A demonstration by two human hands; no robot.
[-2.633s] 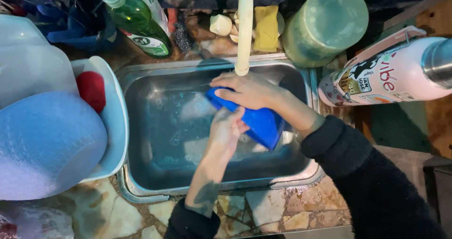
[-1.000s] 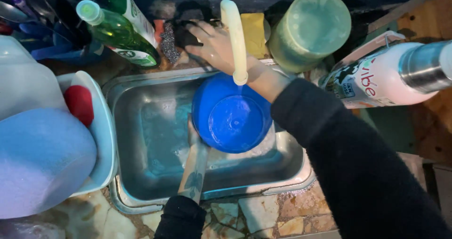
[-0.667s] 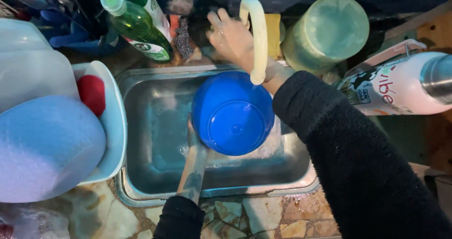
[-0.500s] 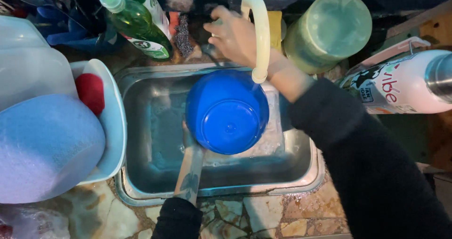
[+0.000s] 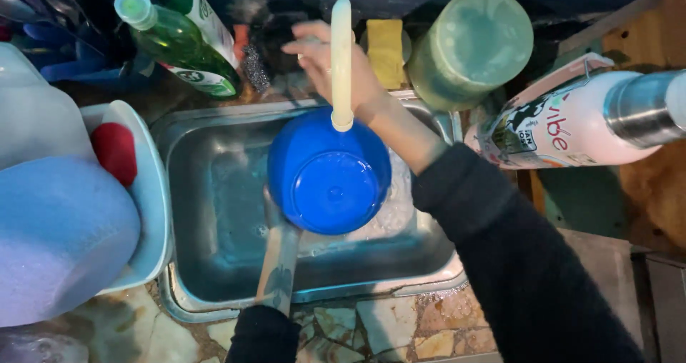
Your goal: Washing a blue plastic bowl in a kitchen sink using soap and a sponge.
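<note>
Blue bowl (image 5: 329,173), judged light, rigid, wet-slippery, is gripped underneath by left hand (image 5: 275,209); right hand (image 5: 336,66), at twelve o'clock, is loosely spread.

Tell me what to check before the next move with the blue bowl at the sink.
1. Blue bowl under the tap spout: ok.
2. Bowl held up by the left hand: cannot tell, the bowl hides that hand.
3. Right hand at the back by the tap: ok.
4. Water running: cannot tell.
5. Bowl over the sink, not the counter: ok.
6. Green bottle clear of the right hand: ok.
</note>
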